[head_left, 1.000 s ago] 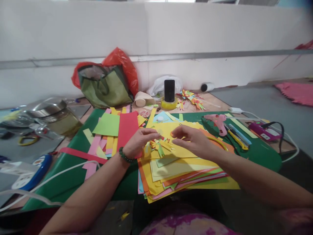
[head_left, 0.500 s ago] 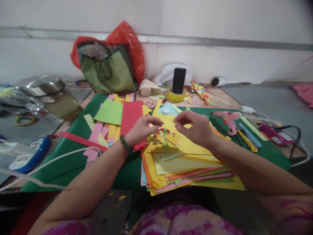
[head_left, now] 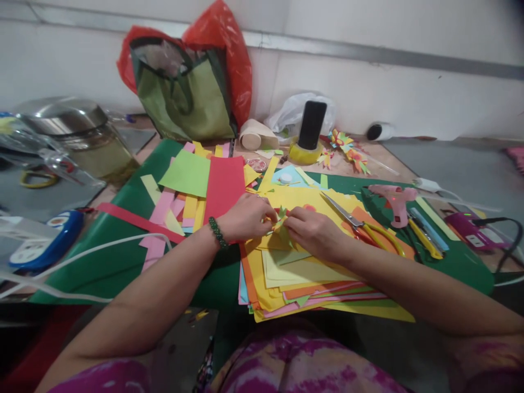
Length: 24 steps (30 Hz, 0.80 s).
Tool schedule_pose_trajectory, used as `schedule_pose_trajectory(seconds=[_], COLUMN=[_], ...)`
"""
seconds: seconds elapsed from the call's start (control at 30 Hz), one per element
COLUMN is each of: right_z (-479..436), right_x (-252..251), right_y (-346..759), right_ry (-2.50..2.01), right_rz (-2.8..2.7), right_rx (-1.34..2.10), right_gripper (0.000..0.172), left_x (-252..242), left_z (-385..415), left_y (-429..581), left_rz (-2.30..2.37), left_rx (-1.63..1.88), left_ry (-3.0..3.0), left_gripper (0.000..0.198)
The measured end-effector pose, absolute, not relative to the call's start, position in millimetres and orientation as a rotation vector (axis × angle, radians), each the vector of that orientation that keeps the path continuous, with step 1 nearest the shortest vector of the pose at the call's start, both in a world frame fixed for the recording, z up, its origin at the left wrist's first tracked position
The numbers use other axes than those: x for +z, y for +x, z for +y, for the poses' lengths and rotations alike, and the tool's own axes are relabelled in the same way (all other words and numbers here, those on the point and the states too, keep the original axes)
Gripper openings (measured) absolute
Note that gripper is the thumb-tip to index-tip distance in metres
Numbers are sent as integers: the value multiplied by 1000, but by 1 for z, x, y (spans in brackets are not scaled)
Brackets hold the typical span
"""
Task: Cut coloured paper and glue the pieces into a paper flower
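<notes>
Above a stack of coloured paper [head_left: 295, 275], my two hands meet at a small paper flower [head_left: 281, 236] with green and yellow pieces. My left hand [head_left: 251, 216], wearing a green bead bracelet, is closed with its fingertips at the flower's left side. From the right, the bent fingers of my right hand [head_left: 313, 232] pinch the flower. Much of it is hidden behind the fingers. Scissors [head_left: 360, 224] with yellow handles lie partly spread on the paper just beyond my right wrist.
A pink glue gun [head_left: 395, 202] and a yellow cutter [head_left: 426, 237] lie to the right. Red paper [head_left: 224, 188] and green paper [head_left: 186, 173] lie left. Behind stand a phone [head_left: 312, 125] on a yellow tape roll [head_left: 305, 154], a green bag [head_left: 192, 101] and a glass jar [head_left: 100, 153].
My hands have come down and closed in on the paper flower, which lay below them before. The scissors, hidden earlier, now show beside my right arm. The view has shifted slightly.
</notes>
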State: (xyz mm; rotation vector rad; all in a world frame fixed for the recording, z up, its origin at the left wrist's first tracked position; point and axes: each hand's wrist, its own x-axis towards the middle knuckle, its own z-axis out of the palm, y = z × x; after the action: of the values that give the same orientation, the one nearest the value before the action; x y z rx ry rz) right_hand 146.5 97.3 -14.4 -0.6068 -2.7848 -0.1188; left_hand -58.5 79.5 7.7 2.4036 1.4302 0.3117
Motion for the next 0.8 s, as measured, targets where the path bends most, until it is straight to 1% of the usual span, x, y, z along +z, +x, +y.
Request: schedule_pose_trajectory(seconds=[0.2,0.4,0.57,0.7,0.8], right_z=[95,96,97,99,100], right_x=[-17,-20,-18,-19,-22], right_y=[147,149,150,150,149], right_ry=[-620,-652,-662,-754,-748], right_rz=[-2807,-2783,-2786,-2660,-2592], right_rx=[-123,4,50,118,131], right_gripper=[22,20,22,16,16], left_x=[9,8,9,9,6], left_z=[78,78,77,77,77], left_y=[-56,-55,-54,-53,-54], left_rz=[1433,1433,1440,1444,1426], left_rx=[238,212,201,206,245], left_ry=[2429,2426,2426,2443,2480], left_gripper=[28,31,29,28,26])
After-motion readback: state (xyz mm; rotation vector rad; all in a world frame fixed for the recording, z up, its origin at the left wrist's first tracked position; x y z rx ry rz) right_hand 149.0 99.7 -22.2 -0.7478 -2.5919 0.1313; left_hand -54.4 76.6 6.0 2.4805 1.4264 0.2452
